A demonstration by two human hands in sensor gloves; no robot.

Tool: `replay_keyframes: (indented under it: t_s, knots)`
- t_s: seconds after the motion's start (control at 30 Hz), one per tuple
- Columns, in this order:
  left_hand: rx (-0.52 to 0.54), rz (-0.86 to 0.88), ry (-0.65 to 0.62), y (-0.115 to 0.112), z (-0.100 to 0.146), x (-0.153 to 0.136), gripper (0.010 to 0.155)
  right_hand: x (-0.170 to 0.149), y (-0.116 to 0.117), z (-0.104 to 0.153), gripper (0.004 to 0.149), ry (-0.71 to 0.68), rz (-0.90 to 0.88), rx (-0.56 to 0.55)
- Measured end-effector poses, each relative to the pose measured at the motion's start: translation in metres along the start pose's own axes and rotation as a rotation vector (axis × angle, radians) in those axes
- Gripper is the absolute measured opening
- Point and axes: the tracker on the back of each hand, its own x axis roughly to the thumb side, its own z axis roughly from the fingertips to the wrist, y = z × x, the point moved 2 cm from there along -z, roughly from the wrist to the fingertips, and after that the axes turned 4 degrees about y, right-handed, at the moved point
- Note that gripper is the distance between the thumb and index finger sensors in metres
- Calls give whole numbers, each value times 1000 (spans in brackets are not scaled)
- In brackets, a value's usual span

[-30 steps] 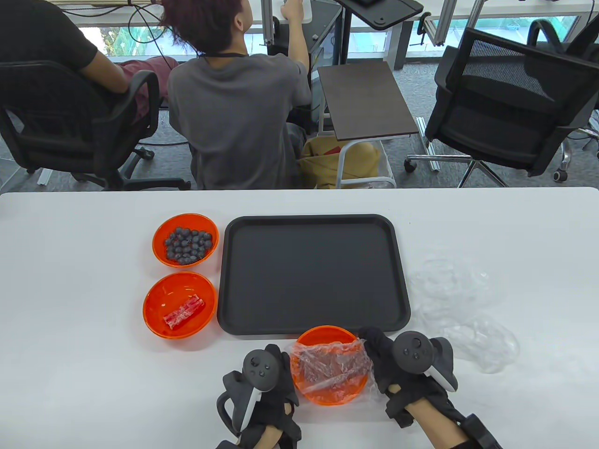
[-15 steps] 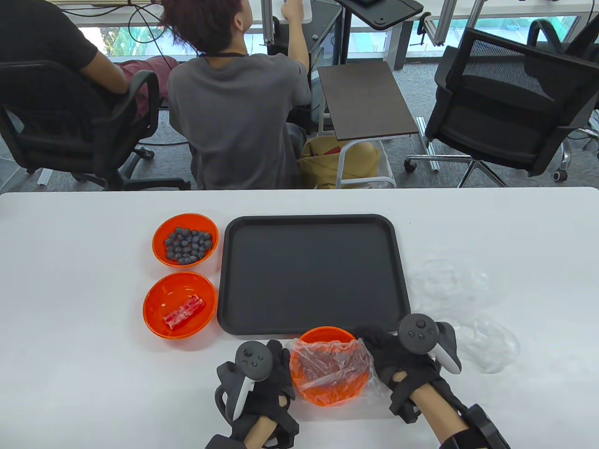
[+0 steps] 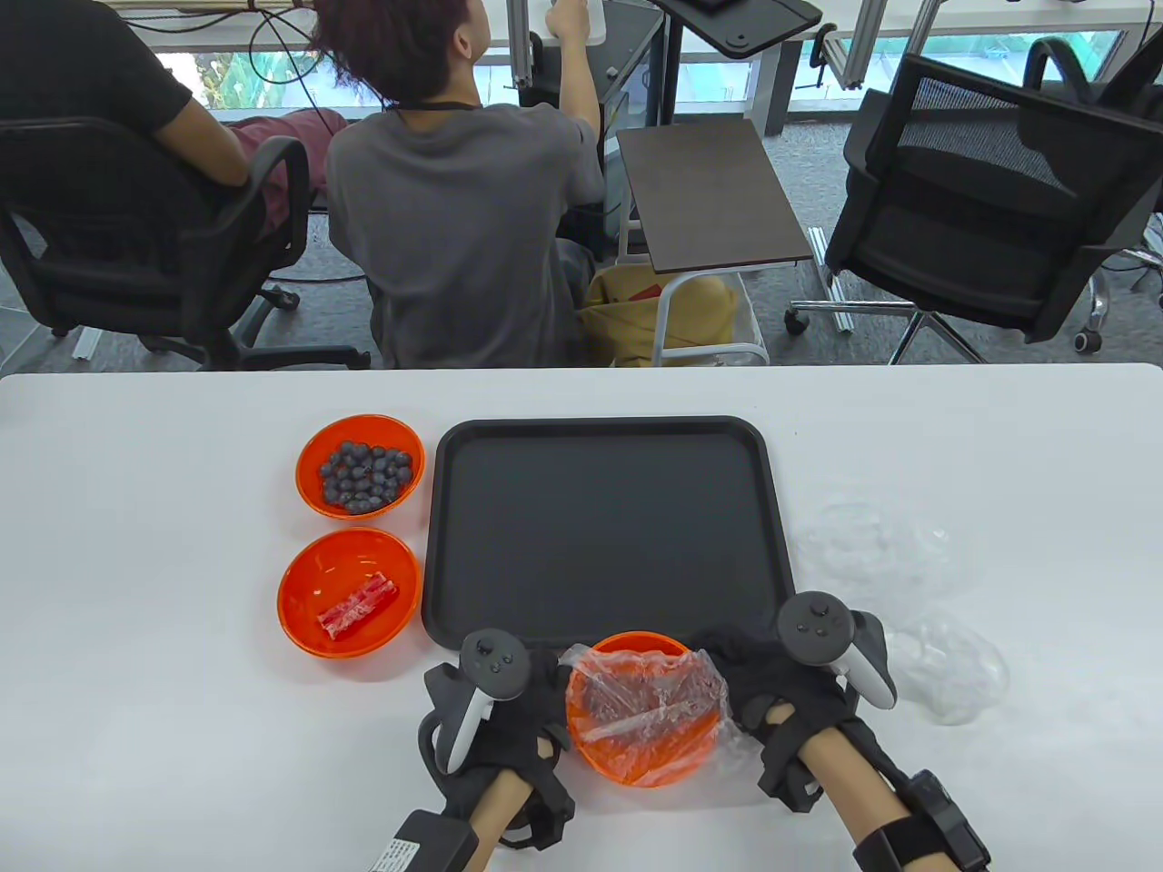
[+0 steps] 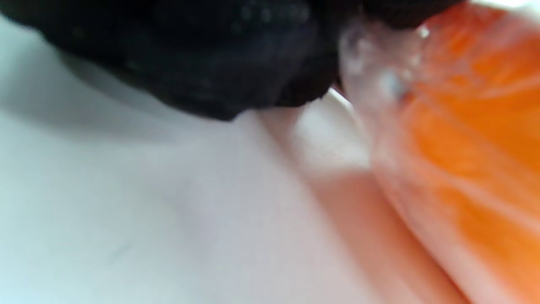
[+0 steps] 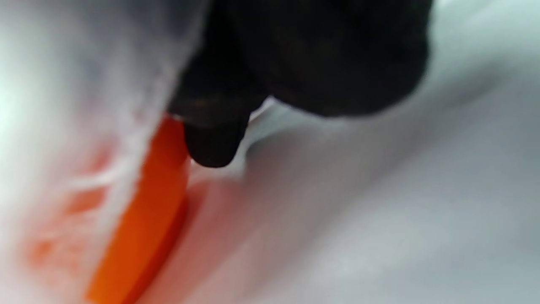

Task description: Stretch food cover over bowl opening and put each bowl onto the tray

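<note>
An orange bowl [image 3: 651,761] sits near the table's front edge, just below the black tray [image 3: 603,531]. A clear plastic food cover [image 3: 647,695] lies crumpled across its opening. My left hand [image 3: 536,699] pinches the cover at the bowl's left rim, and my right hand [image 3: 738,681] pinches it at the right rim. In the left wrist view the blurred gloved fingers [image 4: 219,63] hold clear plastic [image 4: 379,71] against the orange bowl [image 4: 472,126]. The right wrist view shows a gloved fingertip [image 5: 213,147] at the orange rim [image 5: 143,228].
Two uncovered orange bowls stand left of the tray: one with blueberries [image 3: 361,466], one with a red wrapped item [image 3: 351,593]. Loose clear covers [image 3: 909,599] lie to the right of the tray. Two seated people and office chairs are beyond the table's far edge.
Both hands have shifted up along the bowl's sides towards the tray, drawing the cover farther over the opening. The bowl itself has barely moved.
</note>
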Motion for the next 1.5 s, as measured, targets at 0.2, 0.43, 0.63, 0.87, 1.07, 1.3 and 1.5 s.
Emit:
replay_keyframes:
  t_s: [0.2,0.43,0.63,0.87,1.07,1.3,1.5]
  knots:
    - [-89,-10,-25,2,-11,2,48,-2,2,-6,46,15,-15,56]
    - [-60,-28,-20,4,-12,4,48,-2,3,-7,46,35,-12,71]
    - [-31,-23,-2,4,-11,3,47,-1,3,-5,45,58,-32,0]
    - [-22,-23,0,3,-5,-2,47,1,3,4,45,101,-57,-105]
    - [38,-58,1,3,0,-2,45,-2,4,12,46,173,-63,-183]
    - [50,-94,-6,3,1,1,45,-3,2,14,47,214,-60,-221]
    - [99,-126,-29,1,6,1,53,-6,0,19,48,245,-68,-255]
